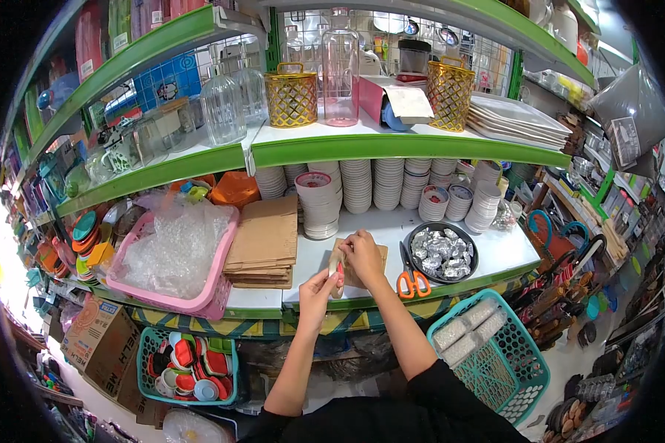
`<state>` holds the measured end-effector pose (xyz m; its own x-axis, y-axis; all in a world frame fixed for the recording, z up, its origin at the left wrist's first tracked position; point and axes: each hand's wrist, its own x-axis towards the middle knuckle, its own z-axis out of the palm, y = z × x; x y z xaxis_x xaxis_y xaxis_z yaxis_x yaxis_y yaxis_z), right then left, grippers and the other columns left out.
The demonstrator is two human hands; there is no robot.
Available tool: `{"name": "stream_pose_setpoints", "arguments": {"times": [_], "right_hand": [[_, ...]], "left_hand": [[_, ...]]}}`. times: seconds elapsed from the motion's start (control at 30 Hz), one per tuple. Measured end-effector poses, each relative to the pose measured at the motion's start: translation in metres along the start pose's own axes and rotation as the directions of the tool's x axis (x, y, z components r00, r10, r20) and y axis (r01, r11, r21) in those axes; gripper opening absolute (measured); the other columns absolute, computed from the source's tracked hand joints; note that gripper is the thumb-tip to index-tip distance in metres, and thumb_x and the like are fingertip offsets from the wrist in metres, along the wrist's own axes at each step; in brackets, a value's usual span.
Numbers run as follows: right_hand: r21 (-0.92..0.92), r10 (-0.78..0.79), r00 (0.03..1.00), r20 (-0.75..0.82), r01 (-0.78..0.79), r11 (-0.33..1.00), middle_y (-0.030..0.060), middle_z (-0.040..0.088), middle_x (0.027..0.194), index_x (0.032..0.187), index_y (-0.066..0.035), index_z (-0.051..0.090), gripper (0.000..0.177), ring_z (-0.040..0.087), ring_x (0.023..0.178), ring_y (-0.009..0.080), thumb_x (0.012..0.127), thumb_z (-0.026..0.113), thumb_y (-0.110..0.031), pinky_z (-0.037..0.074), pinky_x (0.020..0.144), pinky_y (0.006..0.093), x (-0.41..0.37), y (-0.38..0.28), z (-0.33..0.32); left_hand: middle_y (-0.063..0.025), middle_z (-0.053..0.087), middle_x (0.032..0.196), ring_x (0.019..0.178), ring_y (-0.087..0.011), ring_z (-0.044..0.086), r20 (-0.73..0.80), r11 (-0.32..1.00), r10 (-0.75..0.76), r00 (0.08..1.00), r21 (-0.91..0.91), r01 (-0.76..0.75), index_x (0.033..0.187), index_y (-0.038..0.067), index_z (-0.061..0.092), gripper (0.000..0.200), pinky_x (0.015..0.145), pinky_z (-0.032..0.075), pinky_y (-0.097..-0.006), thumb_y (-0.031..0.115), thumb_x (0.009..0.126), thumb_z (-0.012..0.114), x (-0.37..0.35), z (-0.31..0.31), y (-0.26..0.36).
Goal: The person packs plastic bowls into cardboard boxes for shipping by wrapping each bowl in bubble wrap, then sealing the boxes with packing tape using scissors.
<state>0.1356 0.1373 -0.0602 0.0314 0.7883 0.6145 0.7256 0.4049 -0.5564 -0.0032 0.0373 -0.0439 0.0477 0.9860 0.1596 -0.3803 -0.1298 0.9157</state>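
My left hand (322,286) is closed around a tan roll of tape (337,267), with a bit of red showing by its fingertips. At the roll's upper edge, the bent fingers of my right hand (363,255) are pinched together. Beneath both hands lies a piece of brown cardboard (379,260) on the white shelf. Orange-handled scissors (413,283) rest just right of my right hand, beside a round black tray (474,270) of silver foil-wrapped pieces (442,252). To the left of my hands is a stack of flat cardboard sheets (261,238).
A pink basket (213,295) holds bubble wrap (171,247). Stacked white bowls (318,207) line the shelf's back. The green-edged shelf (406,149) above carries glassware and gold baskets. Below stand a teal basket (533,358) with white packages and a green basket (143,369) of small colourful items.
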Motion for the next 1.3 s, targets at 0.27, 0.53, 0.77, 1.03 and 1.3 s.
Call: {"name": "stream_pose_setpoints", "arguments": {"times": [0.27,0.53,0.77,1.03,1.3], "right_hand": [[-0.008,0.106,0.992,-0.062,-0.107,0.994,0.0175,0.062,0.086,0.088,0.003,0.060,0.033,0.061,0.085,0.0323,0.068,0.078,-0.017,0.048,0.073,0.0397,0.001,0.000,-0.001],[0.047,0.205,0.978,0.047,-0.207,0.977,0.0188,0.066,0.082,0.083,0.003,0.060,0.032,0.066,0.074,0.0313,0.069,0.079,-0.020,0.051,0.067,0.0362,0.008,0.002,-0.004],[-0.167,0.179,0.984,0.016,-0.174,0.971,0.0172,0.066,0.079,0.081,-0.002,0.063,0.021,0.064,0.073,0.0346,0.075,0.072,-0.020,0.048,0.065,0.0416,0.009,-0.007,-0.003],[-0.108,0.184,0.982,0.032,-0.179,0.978,0.0165,0.066,0.076,0.079,-0.004,0.065,0.017,0.064,0.073,0.0343,0.077,0.068,-0.021,0.049,0.066,0.0428,0.007,0.001,-0.005],[-0.108,0.227,0.973,0.048,-0.221,0.969,0.0141,0.067,0.076,0.078,-0.006,0.067,0.018,0.064,0.072,0.0335,0.074,0.071,-0.022,0.050,0.066,0.0418,0.010,-0.005,-0.008]], "left_hand": [[-0.0035,0.064,0.084,0.075,-0.0071,0.057,-0.019,1.000,0.002,1.000,-0.006,-0.002,0.104,-0.005,0.064,0.023,0.071,0.045,-0.0212,0.012,0.089,0.061,0.000,0.000,0.000],[-0.0035,0.065,0.087,0.077,-0.0073,0.057,-0.009,1.000,-0.024,1.000,0.016,0.024,0.108,-0.006,0.063,0.025,0.073,0.045,-0.0220,0.011,0.090,0.061,0.000,-0.004,-0.001],[-0.0038,0.065,0.089,0.077,-0.0077,0.057,0.020,0.999,-0.020,1.000,0.028,0.020,0.110,-0.006,0.062,0.026,0.074,0.045,-0.0225,0.011,0.090,0.060,0.000,-0.005,-0.002],[-0.0038,0.065,0.089,0.078,-0.0077,0.057,0.005,1.000,-0.011,1.000,0.008,0.011,0.111,-0.005,0.062,0.028,0.074,0.045,-0.0226,0.012,0.089,0.062,0.000,-0.010,-0.004],[-0.0045,0.066,0.089,0.078,-0.0081,0.058,-0.003,0.999,-0.022,1.000,0.027,0.022,0.112,-0.006,0.061,0.028,0.076,0.046,-0.0225,0.011,0.089,0.061,-0.001,-0.010,-0.001]]}}
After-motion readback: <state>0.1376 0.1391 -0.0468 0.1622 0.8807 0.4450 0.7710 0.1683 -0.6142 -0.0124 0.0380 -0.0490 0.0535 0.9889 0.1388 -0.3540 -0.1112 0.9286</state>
